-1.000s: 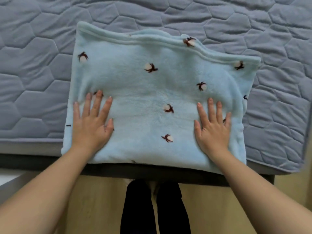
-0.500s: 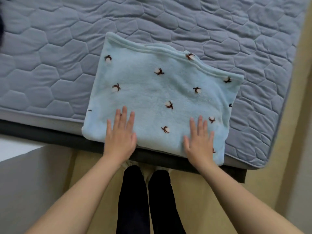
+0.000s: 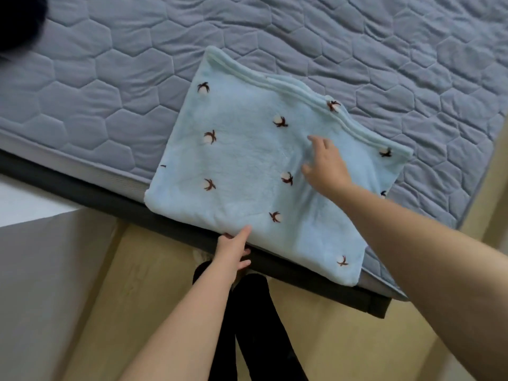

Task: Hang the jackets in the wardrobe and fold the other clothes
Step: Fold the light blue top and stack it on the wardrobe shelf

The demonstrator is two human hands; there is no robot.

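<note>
Fleece [image 3: 247, 166] in pale blue, dotted with small white-and-brown cotton-boll motifs, lies folded into a rough rectangle in the middle of the frame, tilted so that its long edges run from upper left down to lower right. It rests on the mattress [image 3: 123, 100], whose grey cover is quilted in hexagons and fills the upper half of the picture. The fleece's near edge overhangs the mattress side and covers part of the dark bed frame [image 3: 90, 191] that runs diagonally below it. Along the far edge, toward the upper right, several layered hems show stacked one on another.

The left hand [image 3: 233, 250] is at the lower middle of the frame, at the fleece's near edge. Its thumb lies on top of the fabric and its fingers curl below the edge, so it pinches the fold there. The right hand [image 3: 327, 166] comes in from the lower right and rests on top of the fleece right of centre, palm down, fingers loosely spread and slightly bent, gripping nothing. The fabric beside its fingertips is lightly rumpled.

Below the bed, the tan floor [image 3: 343, 347] fills the bottom of the frame, with the person's legs [image 3: 255, 325] in black at bottom centre. A blurred dark shape [image 3: 19, 20] sits in the upper left corner; what it is cannot be told
</note>
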